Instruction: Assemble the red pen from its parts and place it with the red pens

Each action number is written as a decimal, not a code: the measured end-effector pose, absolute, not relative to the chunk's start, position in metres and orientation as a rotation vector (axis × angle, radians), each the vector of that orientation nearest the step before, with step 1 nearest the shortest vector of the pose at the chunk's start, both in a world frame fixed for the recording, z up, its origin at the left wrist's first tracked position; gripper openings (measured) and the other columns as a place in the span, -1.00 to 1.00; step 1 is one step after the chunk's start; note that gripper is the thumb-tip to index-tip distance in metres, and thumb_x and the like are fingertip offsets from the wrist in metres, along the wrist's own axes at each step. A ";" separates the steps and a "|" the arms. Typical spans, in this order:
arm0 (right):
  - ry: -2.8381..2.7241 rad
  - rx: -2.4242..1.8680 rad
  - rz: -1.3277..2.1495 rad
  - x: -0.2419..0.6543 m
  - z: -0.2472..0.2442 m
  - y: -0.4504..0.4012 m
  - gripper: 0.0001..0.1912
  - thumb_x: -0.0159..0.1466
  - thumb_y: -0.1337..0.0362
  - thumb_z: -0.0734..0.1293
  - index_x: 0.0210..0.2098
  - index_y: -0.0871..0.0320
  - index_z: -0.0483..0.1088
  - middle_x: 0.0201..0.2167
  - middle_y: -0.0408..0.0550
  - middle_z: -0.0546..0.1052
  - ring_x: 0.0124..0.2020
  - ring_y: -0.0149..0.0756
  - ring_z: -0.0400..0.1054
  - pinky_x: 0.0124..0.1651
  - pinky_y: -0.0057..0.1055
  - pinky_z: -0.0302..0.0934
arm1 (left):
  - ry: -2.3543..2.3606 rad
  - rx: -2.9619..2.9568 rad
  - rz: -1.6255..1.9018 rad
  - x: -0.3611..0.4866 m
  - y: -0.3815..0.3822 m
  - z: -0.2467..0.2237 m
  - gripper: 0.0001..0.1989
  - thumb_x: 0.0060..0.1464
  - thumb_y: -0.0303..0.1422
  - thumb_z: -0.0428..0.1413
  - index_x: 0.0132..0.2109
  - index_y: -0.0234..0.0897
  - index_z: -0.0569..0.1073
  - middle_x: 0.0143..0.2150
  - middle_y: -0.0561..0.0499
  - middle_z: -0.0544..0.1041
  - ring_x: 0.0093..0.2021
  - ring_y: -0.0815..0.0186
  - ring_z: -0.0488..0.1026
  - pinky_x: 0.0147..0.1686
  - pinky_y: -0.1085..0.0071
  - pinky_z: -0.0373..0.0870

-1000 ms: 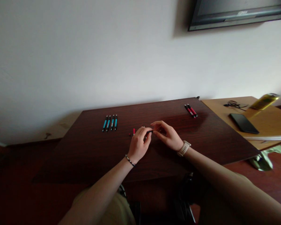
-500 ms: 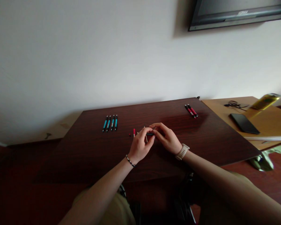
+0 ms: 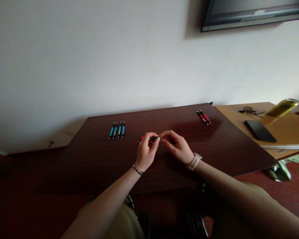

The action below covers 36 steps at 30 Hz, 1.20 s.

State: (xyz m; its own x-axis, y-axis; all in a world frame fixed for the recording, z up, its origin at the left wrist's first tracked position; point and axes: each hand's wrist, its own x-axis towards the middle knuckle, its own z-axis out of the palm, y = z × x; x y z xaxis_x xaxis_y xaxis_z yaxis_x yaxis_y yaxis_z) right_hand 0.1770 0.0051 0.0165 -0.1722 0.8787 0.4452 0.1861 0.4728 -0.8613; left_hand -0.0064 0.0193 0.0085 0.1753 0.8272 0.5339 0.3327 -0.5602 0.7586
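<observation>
My left hand (image 3: 145, 155) is closed in a pinch on a black pen part (image 3: 153, 138) held above the dark table (image 3: 94, 156). A thin pale tip (image 3: 160, 137) sticks out of its right end. Close to that tip, my right hand (image 3: 178, 148) has its thumb and fingers bent together; what they hold is too small to make out. A red pen piece (image 3: 142, 137) shows just behind my left fingers, mostly covered. Several blue-and-black pens (image 3: 117, 130) lie in a row to the left. Two red-and-black pens (image 3: 203, 117) lie at the far right.
On the right, a lighter wooden desk (image 3: 229, 114) adjoins the table. It bears a black phone (image 3: 260, 130), a coiled black cable (image 3: 249, 111) and a yellow can (image 3: 281, 109). A screen (image 3: 255, 15) hangs on the wall. Green cloth (image 3: 280, 171) lies low at the right.
My left hand has shifted slightly left and drawn the black pen part away from my right fingers, baring the pale tip. The loose red and white pieces are now more hidden behind it.
</observation>
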 end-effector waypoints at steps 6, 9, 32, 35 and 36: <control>-1.634 -0.959 0.756 0.177 0.015 0.008 -0.86 0.42 0.17 0.38 -0.08 0.07 0.47 -0.20 -0.05 0.60 -0.26 -0.27 0.48 -0.16 -0.33 0.39 | 1.039 2.021 1.317 -0.006 0.019 0.007 -0.86 0.40 -0.28 0.09 0.01 -0.21 0.42 -0.08 -0.05 0.58 -0.21 0.31 0.57 -0.20 0.39 0.47; -1.646 -0.964 0.744 0.178 0.015 0.008 -0.87 0.43 0.18 0.38 -0.09 0.07 0.47 -0.20 -0.06 0.60 -0.25 -0.28 0.48 -0.16 -0.35 0.37 | 1.027 2.047 1.309 -0.006 0.017 0.007 -0.86 0.41 -0.29 0.09 0.02 -0.21 0.42 -0.08 -0.04 0.57 -0.22 0.33 0.56 -0.20 0.41 0.47; -1.707 -1.045 0.821 0.177 0.016 0.005 -0.52 0.53 -0.03 0.19 -0.42 0.11 0.33 -0.49 -0.17 0.40 -0.45 -0.35 0.25 -0.33 -0.39 0.13 | 1.013 2.153 1.305 -0.006 0.013 0.009 -0.87 0.42 -0.28 0.07 0.01 -0.22 0.42 -0.06 -0.06 0.58 -0.13 0.30 0.56 -0.16 0.41 0.48; -1.699 -1.029 0.860 0.176 0.017 0.004 -0.56 0.53 -0.05 0.19 -0.35 0.11 0.35 -0.45 -0.16 0.41 -0.41 -0.33 0.27 -0.30 -0.39 0.16 | 0.995 2.164 1.314 -0.006 0.013 0.010 -0.88 0.42 -0.30 0.08 0.01 -0.22 0.42 -0.07 -0.05 0.58 -0.14 0.31 0.55 -0.16 0.42 0.47; -1.702 -1.017 0.871 0.176 0.018 0.004 -0.58 0.53 -0.05 0.20 -0.32 0.11 0.35 -0.43 -0.16 0.42 -0.39 -0.33 0.28 -0.27 -0.39 0.18 | 0.994 2.168 1.313 -0.006 0.013 0.009 -0.88 0.42 -0.30 0.08 0.01 -0.22 0.42 -0.08 -0.04 0.58 -0.14 0.31 0.55 -0.16 0.41 0.47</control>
State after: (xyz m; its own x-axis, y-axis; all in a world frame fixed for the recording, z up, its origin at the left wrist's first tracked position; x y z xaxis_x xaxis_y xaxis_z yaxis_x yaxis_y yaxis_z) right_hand 0.1757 0.0038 0.0175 -0.2166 0.9090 0.3561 0.2427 0.4035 -0.8822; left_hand -0.0061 0.0134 0.0095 0.2999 0.7524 0.5865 0.3603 -0.6586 0.6606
